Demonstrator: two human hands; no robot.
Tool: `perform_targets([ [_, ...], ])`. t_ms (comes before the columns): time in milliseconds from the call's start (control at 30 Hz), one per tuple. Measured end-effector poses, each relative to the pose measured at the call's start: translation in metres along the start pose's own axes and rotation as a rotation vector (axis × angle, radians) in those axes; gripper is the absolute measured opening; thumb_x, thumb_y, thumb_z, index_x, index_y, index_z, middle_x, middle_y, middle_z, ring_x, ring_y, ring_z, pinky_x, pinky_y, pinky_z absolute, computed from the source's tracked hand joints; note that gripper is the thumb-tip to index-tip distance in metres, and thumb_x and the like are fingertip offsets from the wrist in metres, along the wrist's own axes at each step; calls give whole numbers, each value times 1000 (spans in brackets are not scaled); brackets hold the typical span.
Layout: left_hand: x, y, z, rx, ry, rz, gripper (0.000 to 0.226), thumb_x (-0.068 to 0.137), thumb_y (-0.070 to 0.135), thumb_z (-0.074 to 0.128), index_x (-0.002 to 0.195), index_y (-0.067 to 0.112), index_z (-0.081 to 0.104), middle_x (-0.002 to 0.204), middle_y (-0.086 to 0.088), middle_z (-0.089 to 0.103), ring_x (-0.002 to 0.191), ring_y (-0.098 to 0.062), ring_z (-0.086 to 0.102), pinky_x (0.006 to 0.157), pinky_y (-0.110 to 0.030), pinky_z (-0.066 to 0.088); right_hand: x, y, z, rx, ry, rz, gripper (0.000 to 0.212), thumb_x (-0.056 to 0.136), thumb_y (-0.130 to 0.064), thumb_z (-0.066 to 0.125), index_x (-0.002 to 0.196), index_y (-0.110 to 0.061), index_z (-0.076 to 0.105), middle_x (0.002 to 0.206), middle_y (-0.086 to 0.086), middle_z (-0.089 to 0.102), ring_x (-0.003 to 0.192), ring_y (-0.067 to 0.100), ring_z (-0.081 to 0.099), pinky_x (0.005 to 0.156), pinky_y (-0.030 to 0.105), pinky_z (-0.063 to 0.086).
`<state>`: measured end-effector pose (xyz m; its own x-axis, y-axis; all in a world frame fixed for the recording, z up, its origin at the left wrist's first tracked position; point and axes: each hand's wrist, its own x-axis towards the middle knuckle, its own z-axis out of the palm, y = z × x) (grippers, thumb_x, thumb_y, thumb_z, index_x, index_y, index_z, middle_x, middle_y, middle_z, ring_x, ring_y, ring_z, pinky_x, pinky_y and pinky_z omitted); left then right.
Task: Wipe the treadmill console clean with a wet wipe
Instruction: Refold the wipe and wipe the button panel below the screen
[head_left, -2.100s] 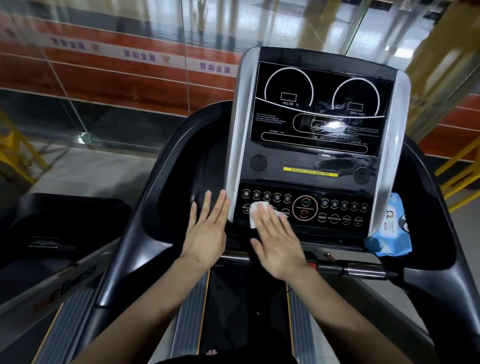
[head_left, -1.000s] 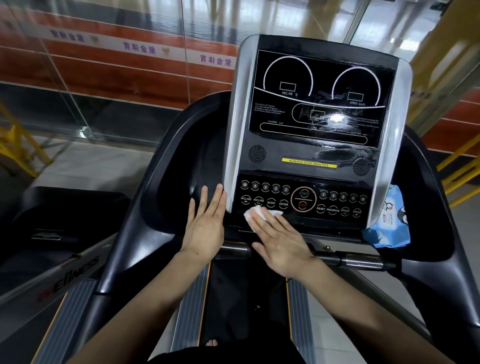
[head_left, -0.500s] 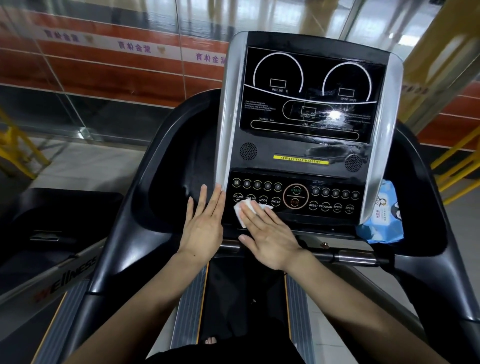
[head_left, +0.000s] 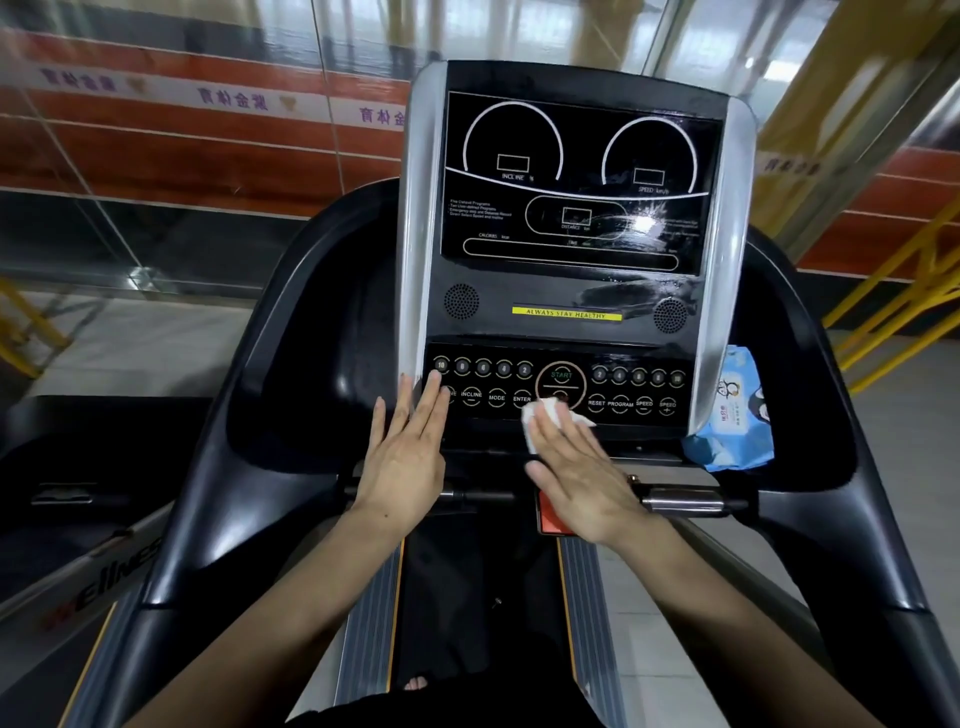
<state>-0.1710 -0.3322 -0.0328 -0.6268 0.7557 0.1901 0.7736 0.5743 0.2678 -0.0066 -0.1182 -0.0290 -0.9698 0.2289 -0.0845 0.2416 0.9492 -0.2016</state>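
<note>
Straight, close-set fingers (head_left: 558, 421) of the right hand (head_left: 582, 478) lie flat over the wipe (head_left: 532, 423), pinning it against the button panel (head_left: 623, 389) just below the START button (head_left: 561, 375). None of them curl round the cloth; a flat palm spreads the pressure, which looks like the reason for the hold, since a bunched grip would clean a narrower strip. White edges of the wipe poke out to the left of the fingers and at their tips.

Left of START, the left hand (head_left: 408, 462) rests open too, its 4 fingers extended, tips touching the panel's corner by the silver trim (head_left: 415, 234). It holds nothing; my guess is it steadies the person.

Above START, the glossy display (head_left: 571, 182) shows wet smears on its right half, so that part seems already done. Far right of START, a blue wipe pack (head_left: 732, 415) sits wedged in the console's side pocket, probably kept handy for a fresh sheet.
</note>
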Motion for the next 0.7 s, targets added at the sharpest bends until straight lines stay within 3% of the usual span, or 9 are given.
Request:
perform_targets([
  [100,4,6,2,-2,5,14,83,96,6,48,165,16,3,173,2,-16,158,-26,-22,129,-56,3,29,-33,-7,-20,-18,-85,68,107,-59,8,164,-29,-14,169,-16,-24,152,6,-33,129,37,-11],
  [200,9,12,2,5,21,27,81,96,7,49,165,14,8,174,1,-10,159,-27,-18,129,-57,7,32,-31,-5,-47,19,-96,68,109,-57,14,164,-27,-12,170,-13,-22,154,7,-30,130,40,-7],
  [367,11,14,1,17,18,29,82,95,9,48,165,14,6,174,1,-12,159,-27,-19,129,-57,5,0,27,2,76,216,174,70,108,-57,14,165,-23,-12,172,-5,-21,157,13,-25,131,43,-3],
  [467,10,9,0,17,28,-2,83,95,8,49,165,15,7,174,2,-12,159,-26,-17,129,-57,5,8,19,7,119,259,252,74,107,-56,14,165,-20,-13,172,-2,-22,157,19,-27,130,47,-4],
  [600,11,5,-1,17,36,-33,80,95,8,51,165,13,11,174,2,-9,160,-26,-15,129,-58,6,41,-41,7,72,229,26,71,109,-48,23,164,-24,-14,173,-6,-17,157,18,-25,129,42,-8],
  [700,12,8,-1,16,39,-40,79,95,8,52,165,13,14,174,1,-6,160,-27,-13,129,-58,6,51,-58,6,12,260,-58,67,109,-40,30,167,-21,1,174,-9,-9,159,12,-18,131,40,-1],
])
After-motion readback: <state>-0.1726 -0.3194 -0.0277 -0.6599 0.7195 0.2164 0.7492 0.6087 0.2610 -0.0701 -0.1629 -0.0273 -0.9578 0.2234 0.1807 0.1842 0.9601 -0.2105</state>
